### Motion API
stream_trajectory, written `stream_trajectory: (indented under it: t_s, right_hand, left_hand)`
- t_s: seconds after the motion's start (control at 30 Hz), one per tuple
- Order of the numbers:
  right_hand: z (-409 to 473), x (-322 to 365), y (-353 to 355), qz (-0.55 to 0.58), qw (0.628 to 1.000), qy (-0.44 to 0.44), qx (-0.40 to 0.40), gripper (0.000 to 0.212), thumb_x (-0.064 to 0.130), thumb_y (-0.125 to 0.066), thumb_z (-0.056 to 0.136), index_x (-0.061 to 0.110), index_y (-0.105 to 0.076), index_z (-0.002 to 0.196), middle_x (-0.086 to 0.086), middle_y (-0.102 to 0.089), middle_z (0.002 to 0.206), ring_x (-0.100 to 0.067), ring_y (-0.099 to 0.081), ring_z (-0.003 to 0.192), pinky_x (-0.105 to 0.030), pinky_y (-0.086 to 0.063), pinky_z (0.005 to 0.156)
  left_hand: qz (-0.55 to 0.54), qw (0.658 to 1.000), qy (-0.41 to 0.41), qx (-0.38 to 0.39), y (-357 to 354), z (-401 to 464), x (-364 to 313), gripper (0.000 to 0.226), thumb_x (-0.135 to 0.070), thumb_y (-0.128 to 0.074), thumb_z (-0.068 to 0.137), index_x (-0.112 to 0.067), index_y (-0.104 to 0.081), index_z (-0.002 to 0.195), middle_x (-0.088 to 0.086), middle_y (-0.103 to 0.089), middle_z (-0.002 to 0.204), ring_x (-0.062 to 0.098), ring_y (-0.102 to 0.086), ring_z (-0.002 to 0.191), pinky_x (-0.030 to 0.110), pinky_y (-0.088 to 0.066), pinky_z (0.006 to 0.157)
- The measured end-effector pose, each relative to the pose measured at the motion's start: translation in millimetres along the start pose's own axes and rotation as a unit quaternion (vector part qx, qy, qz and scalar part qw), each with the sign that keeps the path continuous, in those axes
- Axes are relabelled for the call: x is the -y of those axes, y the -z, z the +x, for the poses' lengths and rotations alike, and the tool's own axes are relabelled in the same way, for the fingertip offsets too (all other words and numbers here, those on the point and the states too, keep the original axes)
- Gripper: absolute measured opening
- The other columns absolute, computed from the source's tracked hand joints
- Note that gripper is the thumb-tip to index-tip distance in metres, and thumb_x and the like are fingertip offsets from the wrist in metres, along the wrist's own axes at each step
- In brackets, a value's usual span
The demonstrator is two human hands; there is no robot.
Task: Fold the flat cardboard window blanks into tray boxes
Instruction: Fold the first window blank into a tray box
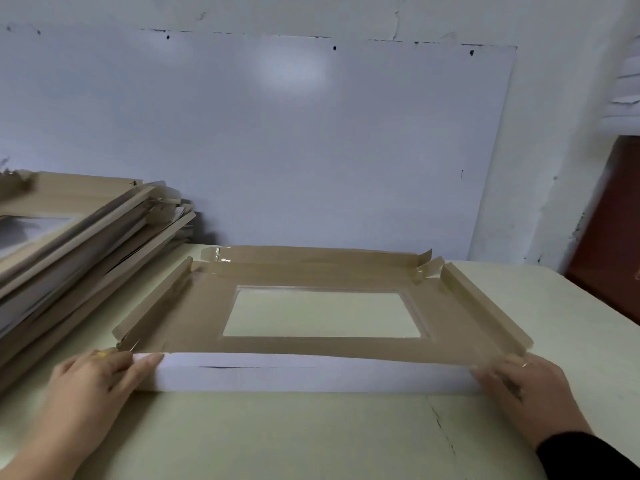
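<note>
Brown window blank [322, 271], near flap [311, 374] folded up white, left hand [100, 372] and right hand [519, 379] gripping its ends

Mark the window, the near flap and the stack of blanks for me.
window [322, 313], head view, middle of the clear pane.
near flap [311, 375], head view, middle of its white face.
stack [86, 237], head view, its tilted near edges.
</note>
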State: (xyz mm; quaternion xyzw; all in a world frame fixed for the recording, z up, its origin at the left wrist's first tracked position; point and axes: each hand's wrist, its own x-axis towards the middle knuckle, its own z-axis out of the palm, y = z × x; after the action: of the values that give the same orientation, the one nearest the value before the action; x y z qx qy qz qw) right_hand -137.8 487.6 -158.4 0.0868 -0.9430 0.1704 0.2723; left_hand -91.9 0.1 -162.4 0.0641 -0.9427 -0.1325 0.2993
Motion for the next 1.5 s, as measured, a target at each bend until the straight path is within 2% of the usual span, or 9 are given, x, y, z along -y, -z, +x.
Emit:
stream_trajectory:
  t_s: [0.17, 0.3, 0.47, 0.53, 0.6, 0.8, 1.1, 1.3, 1.5]
  right_hand:
    - [5, 0, -9, -0.058, 0.996, -0.068, 0.018, 0.051, 0.055, -0.033, 0.078, 0.017, -0.065, 0.065, 0.001, -0.053, 0.045, -0.023, -0.045, 0.052, -0.032, -0.028, 0.077]
    - [12, 11, -9, -0.177, 0.981, -0.052, 0.055, 0.043, 0.048, -0.048, 0.076, 0.011, -0.069, 0.074, -0.004, -0.053, 0.049, -0.027, -0.057, 0.053, -0.036, -0.028, 0.077]
    - [13, 60, -19, -0.144, 0.980, 0.097, 0.099, 0.050, 0.040, -0.039, 0.076, 0.014, -0.071, 0.104, -0.008, -0.070, 0.104, -0.027, -0.068, 0.088, -0.039, -0.046, 0.085]
    - [13, 91, -35, -0.066, 0.965, 0.176, 0.181, 0.046, 0.035, -0.043, 0.088, 0.020, -0.053, 0.131, -0.003, -0.045, 0.141, -0.019, -0.046, 0.127, -0.034, -0.035, 0.105]
    - [9, 108, -54, -0.009, 0.940, 0.218, 0.262, 0.049, 0.037, -0.031, 0.099, 0.032, -0.019, 0.146, 0.012, -0.002, 0.154, -0.005, -0.002, 0.142, -0.025, 0.000, 0.114]
    - [11, 84, -53, 0.012, 0.934, 0.185, 0.306, 0.050, 0.041, -0.027, 0.099, 0.040, -0.008, 0.145, 0.025, 0.007, 0.148, 0.003, 0.007, 0.139, -0.020, 0.005, 0.112]
    - [5, 1, -19, 0.076, 0.961, 0.048, 0.260, 0.060, 0.033, -0.054, 0.091, 0.035, -0.012, 0.134, 0.025, -0.014, 0.139, 0.000, -0.013, 0.138, -0.017, -0.009, 0.112]
    - [3, -16, -4, 0.076, 0.968, -0.008, 0.241, 0.049, 0.034, -0.057, 0.088, 0.043, -0.031, 0.128, 0.028, -0.019, 0.134, 0.010, -0.018, 0.127, -0.009, -0.013, 0.102]
    - [0, -22, -6, 0.095, 0.978, -0.068, 0.171, 0.025, 0.022, -0.061, 0.087, 0.028, -0.067, 0.110, 0.019, -0.052, 0.120, -0.006, -0.049, 0.114, -0.011, -0.032, 0.090]
  left_hand:
    - [0.111, 0.993, 0.034, 0.036, 1, 1, -23, 0.035, -0.023, -0.075, 0.078, -0.017, -0.052, 0.052, 0.003, -0.052, 0.043, 0.030, -0.052, 0.053, 0.036, -0.028, 0.066]
    - [0.189, 0.982, -0.011, 0.026, 0, -2, -34, 0.029, -0.029, -0.052, 0.066, -0.011, -0.067, 0.083, 0.014, -0.061, 0.074, 0.038, -0.056, 0.079, 0.048, -0.028, 0.090]
    - [0.046, 0.979, -0.152, 0.131, -15, -14, -103, 0.056, -0.047, -0.025, 0.092, -0.017, -0.071, 0.105, 0.007, -0.068, 0.109, 0.026, -0.059, 0.106, 0.042, -0.052, 0.077]
    - [0.005, 0.963, -0.185, 0.195, -29, -18, -135, 0.053, -0.055, -0.023, 0.093, -0.030, -0.054, 0.128, -0.008, -0.047, 0.139, 0.014, -0.045, 0.128, 0.038, -0.039, 0.100]
    - [-0.048, 0.950, -0.199, 0.236, -49, -21, -147, 0.053, -0.057, -0.027, 0.094, -0.041, -0.022, 0.144, -0.020, -0.009, 0.152, 0.002, -0.006, 0.142, 0.024, -0.003, 0.114]
    - [-0.063, 0.949, -0.174, 0.254, -50, -14, -109, 0.056, -0.061, -0.036, 0.089, -0.051, -0.015, 0.140, -0.031, 0.002, 0.145, -0.005, 0.005, 0.139, 0.017, 0.006, 0.109]
    - [-0.147, 0.964, -0.046, 0.216, -17, 1, -21, 0.070, -0.037, -0.073, 0.075, -0.032, -0.039, 0.135, -0.025, -0.033, 0.135, -0.001, -0.024, 0.135, 0.015, -0.014, 0.108]
    - [-0.193, 0.950, -0.013, 0.243, -10, 5, 1, 0.060, -0.047, -0.077, 0.057, -0.050, -0.052, 0.112, -0.031, -0.043, 0.129, -0.008, -0.031, 0.128, 0.024, -0.021, 0.111]
    - [-0.211, 0.958, 0.029, 0.194, -6, 4, 19, 0.034, -0.045, -0.075, 0.050, -0.045, -0.068, 0.084, -0.031, -0.057, 0.107, -0.009, -0.052, 0.105, -0.012, -0.024, 0.079]
